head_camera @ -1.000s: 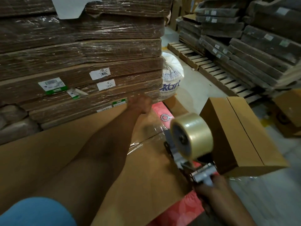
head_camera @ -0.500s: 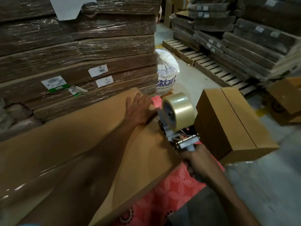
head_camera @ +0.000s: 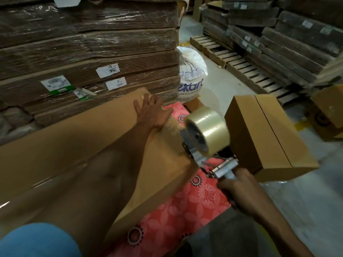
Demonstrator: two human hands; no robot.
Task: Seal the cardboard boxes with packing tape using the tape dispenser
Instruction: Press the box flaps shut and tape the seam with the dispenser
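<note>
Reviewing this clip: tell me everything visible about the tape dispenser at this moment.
The tape dispenser is a hand-held gun type with a grey metal frame and a shiny metal bar by its handle. A large roll of clear tape stands on edge on its hub. The right hand curls round the handle, hiding it. Its front end appears to meet the edge of the long cardboard box, where crumpled clear tape leads toward the left hand, flat on the box.
</note>
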